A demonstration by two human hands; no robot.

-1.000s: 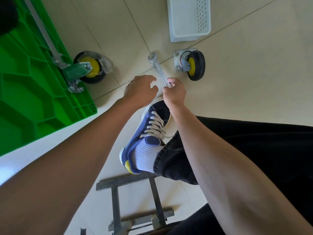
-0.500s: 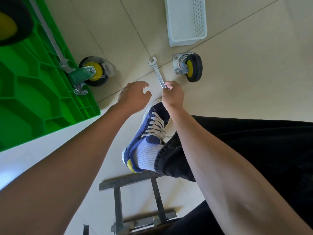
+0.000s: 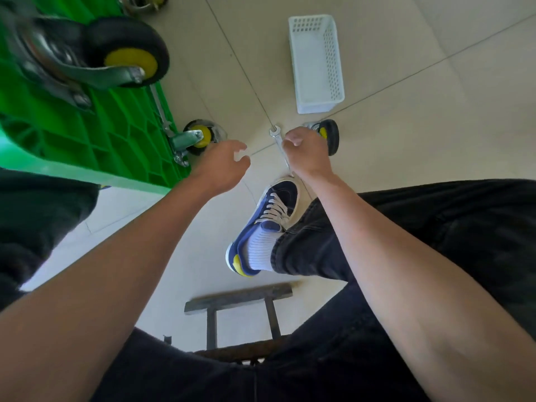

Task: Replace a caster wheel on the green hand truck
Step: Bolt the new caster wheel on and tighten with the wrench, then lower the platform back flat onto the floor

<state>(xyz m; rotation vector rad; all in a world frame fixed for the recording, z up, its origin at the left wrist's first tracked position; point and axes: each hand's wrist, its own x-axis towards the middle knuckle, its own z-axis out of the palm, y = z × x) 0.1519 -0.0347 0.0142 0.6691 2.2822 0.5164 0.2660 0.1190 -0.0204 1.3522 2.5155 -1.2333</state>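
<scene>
Head cam: right hand [image 3: 308, 153] grip curled on wrench [image 3: 278, 140], left hand [image 3: 222, 166] loose, holding nothing.

Loose caster [image 3: 330, 136] half-hidden behind right hand [image 3: 307, 153]; wrench [image 3: 279, 142] shaft partly covered.

The right hand [image 3: 307, 153] gripped a wrench [image 3: 279, 143] above the tiled floor [image 3: 406, 134]; the left hand [image 3: 222, 166] hung empty, fingers loosely curled. A loose caster wheel [image 3: 332, 134] lay just beyond, the white basket [image 3: 316, 63] farther, the green hand truck [image 3: 87, 134] left.
</scene>
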